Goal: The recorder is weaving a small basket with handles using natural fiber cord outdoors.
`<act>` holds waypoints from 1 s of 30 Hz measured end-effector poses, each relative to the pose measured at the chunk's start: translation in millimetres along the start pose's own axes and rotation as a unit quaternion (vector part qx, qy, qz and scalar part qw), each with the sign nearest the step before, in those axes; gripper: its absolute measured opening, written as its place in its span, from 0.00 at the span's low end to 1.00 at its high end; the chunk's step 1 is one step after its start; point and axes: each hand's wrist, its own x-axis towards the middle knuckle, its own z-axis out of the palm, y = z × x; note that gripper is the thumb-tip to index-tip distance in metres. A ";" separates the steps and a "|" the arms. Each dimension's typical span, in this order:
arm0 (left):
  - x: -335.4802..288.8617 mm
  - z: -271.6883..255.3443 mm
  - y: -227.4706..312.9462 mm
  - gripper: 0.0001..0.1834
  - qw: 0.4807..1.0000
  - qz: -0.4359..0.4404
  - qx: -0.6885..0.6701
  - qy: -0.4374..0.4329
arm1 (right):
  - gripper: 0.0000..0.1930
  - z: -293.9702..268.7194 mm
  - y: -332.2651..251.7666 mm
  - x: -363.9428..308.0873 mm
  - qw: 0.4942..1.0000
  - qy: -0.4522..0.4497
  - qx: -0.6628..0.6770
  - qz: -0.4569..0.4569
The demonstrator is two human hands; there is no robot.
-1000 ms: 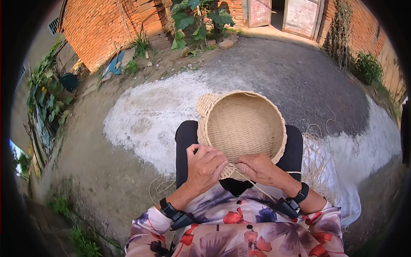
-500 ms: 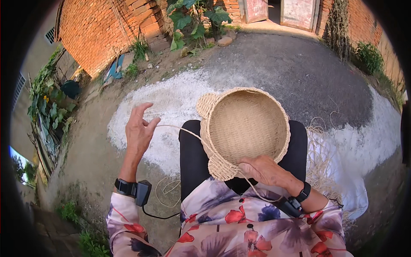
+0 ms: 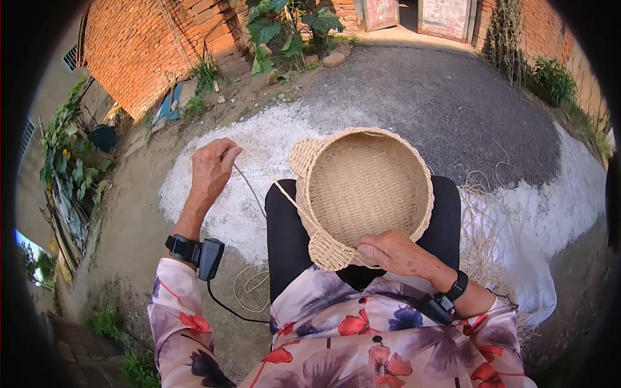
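A round, shallow basket [image 3: 313, 208] woven from pale straw-coloured cord lies tilted across my lap, its hollow facing up. Two rounded woven lugs stick out from its left side, an upper lug [image 3: 304, 157] and a lower lug [image 3: 328, 253]. My right hand [image 3: 396, 253] grips the near rim, thumb over the edge and fingers hidden beneath. Out to the left, my left hand [image 3: 215, 169] is closed in a pinch on a cord [image 3: 285, 193] that runs taut to the basket's left side. A second strand hangs from that pinch toward my knee.
Loose cord [image 3: 482, 258] lies tangled on a white sheet [image 3: 527, 278] to my right. More cord [image 3: 251, 284] loops on the ground at left. Black-trousered legs [image 3: 284, 223] support the basket. Brick walls [image 3: 142, 52], plants and a doorway stand farther off.
My left hand has risen slightly and closed from spread fingers to a pinch on the cord, which now slants up more steeply. My right hand stays at the rim.
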 end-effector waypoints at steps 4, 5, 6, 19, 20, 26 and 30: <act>32.1 -60.5 -55.6 0.13 0.972 -0.080 0.191 0.111 | 0.16 -0.5 0.1 0.9 1.000 0.001 0.007 0.005; 30.2 -64.6 -49.9 0.17 0.966 -0.067 0.231 0.098 | 0.16 -0.9 -0.8 1.5 1.000 0.005 0.010 0.004; 20.4 -53.0 -35.5 0.20 0.982 0.017 0.172 0.076 | 0.14 -0.9 -2.2 1.8 1.000 0.008 0.008 0.008; -72.6 36.0 91.2 0.09 0.932 0.100 -0.175 -0.300 | 0.14 3.2 -12.9 -0.8 0.995 -0.007 -0.071 0.072; -68.4 38.9 89.2 0.09 0.927 0.134 -0.209 -0.281 | 0.14 3.7 -12.9 -0.9 0.996 0.001 -0.064 0.057; -41.2 56.0 64.6 0.12 0.946 0.052 -0.220 -0.234 | 0.12 7.2 -13.3 -1.6 0.994 0.030 -0.094 0.040; -47.9 55.4 49.5 0.09 0.941 -0.002 -0.175 -0.291 | 0.11 8.9 -14.6 -1.5 0.993 0.034 -0.099 0.048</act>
